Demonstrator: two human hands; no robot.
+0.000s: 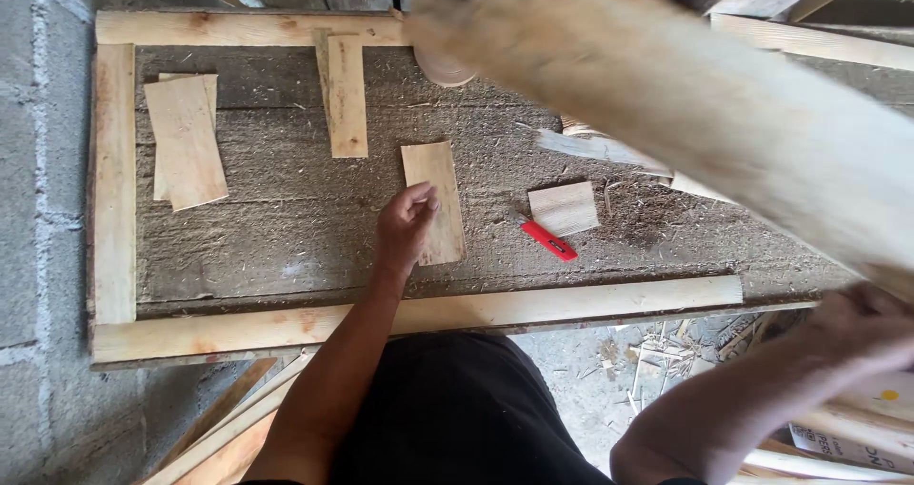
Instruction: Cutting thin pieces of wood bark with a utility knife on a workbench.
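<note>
My left hand (405, 223) rests its fingers on the left edge of a small rectangular wood piece (438, 185) lying on the dusty workbench (286, 237). My right hand (862, 328), blurred at the lower right, grips the near end of a long pale wooden plank (666, 95) that slants across the upper right, close to the camera and blurred. A red carpenter's pencil (548, 240) lies to the right of the small piece, beside a short square offcut (564, 207).
Wooden slats frame the bench: one along the front (571, 302), one on the left (114, 180), one at the back (248, 28), with a short upright slat (347, 95). Two stacked offcuts (186, 140) lie at left. Scrap sticks and shavings lie on the floor at right.
</note>
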